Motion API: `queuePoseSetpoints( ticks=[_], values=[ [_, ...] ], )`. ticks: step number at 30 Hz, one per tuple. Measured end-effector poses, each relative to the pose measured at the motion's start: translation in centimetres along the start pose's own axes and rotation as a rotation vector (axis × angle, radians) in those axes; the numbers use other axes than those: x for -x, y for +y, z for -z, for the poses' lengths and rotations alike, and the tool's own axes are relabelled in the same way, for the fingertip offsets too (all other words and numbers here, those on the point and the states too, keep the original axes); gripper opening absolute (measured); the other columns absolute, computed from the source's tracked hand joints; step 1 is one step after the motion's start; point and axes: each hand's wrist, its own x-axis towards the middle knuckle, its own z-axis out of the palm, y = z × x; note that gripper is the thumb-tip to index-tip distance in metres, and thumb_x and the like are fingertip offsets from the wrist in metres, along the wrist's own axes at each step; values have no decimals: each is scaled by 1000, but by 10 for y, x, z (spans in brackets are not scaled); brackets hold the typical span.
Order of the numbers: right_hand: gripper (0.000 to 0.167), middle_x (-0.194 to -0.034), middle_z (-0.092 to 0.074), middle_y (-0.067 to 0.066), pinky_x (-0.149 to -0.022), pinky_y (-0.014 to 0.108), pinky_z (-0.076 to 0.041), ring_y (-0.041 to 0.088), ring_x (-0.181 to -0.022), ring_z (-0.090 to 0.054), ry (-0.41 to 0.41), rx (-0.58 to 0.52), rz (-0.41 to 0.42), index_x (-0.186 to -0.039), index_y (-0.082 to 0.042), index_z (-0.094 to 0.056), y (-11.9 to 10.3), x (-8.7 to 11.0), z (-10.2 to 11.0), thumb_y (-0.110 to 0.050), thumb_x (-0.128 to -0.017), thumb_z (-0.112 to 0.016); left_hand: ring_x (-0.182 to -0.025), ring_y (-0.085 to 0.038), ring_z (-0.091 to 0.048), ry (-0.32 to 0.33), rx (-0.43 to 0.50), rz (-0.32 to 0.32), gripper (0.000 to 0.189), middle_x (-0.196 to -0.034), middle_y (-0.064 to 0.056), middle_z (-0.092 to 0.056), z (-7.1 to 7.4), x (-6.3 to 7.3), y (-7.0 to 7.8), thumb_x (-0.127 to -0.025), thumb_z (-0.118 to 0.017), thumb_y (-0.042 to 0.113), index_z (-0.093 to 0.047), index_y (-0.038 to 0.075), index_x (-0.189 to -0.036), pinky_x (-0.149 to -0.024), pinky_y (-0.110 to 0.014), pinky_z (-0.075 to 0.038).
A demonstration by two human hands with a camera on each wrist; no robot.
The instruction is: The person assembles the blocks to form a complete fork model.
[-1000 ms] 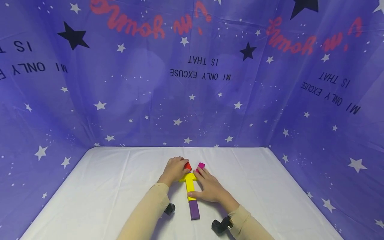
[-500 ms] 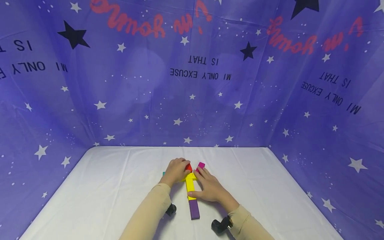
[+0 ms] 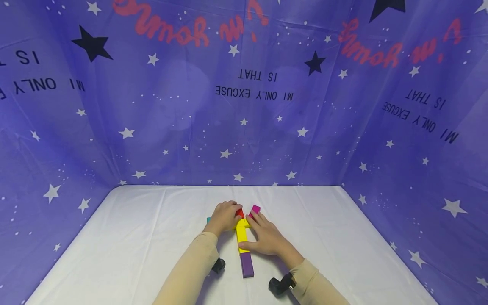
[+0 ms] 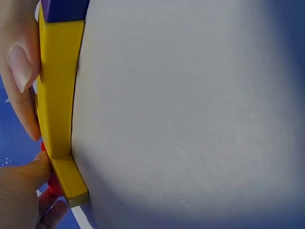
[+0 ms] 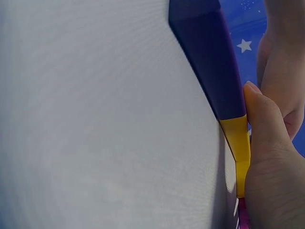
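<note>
My left hand [image 3: 225, 217] pinches a red block [image 3: 239, 213] between thumb and fingers, at the far side of a yellow crosspiece [image 3: 245, 223]. A long yellow block [image 3: 242, 236] runs toward me from that crosspiece, and a purple block [image 3: 247, 264] adjoins its near end. My right hand [image 3: 267, 237] lies spread along the right side. Its thumb touches the long yellow block, while its fingertips rest at a magenta block [image 3: 256, 209]. The left wrist view shows the red block [image 4: 55, 186] beside the crosspiece, mostly covered by fingers.
Part of a teal block [image 3: 208, 220] shows left of the left hand; the rest is hidden. White cloth [image 3: 328, 250] covers the table. A purple star-printed curtain [image 3: 244, 140] encloses the back and sides. Black wrist cameras [image 3: 280, 286] hang below both sleeves.
My left hand has shifted slightly right with the red block. A teal block's edge has come into view behind it. The right hand has stayed in place.
</note>
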Motion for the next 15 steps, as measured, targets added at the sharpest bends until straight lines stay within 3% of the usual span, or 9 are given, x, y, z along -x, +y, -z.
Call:
queuePoseSetpoints(
  ticks=[7, 15],
  values=[
    [104, -166, -19, 9, -119, 60, -27, 36, -153, -18, -5, -3, 4, -158, -17, -27, -3, -1, 3, -81, -80, -52, -133, -35, -50, -41, 4, 18, 40, -139, -15, -58, 5, 2, 2, -97, -63, 24, -62, 12, -135, -121, -50, -28],
    [104, -166, -20, 10, -119, 61, -26, 37, -153, -18, -3, -12, 0, -158, -17, -28, -4, 0, 3, -80, -80, -53, -135, -34, -49, -54, -4, 20, 39, -141, -14, -58, 4, 1, 1, -97, -61, 23, -62, 12, -135, -121, -52, -28]
  ],
)
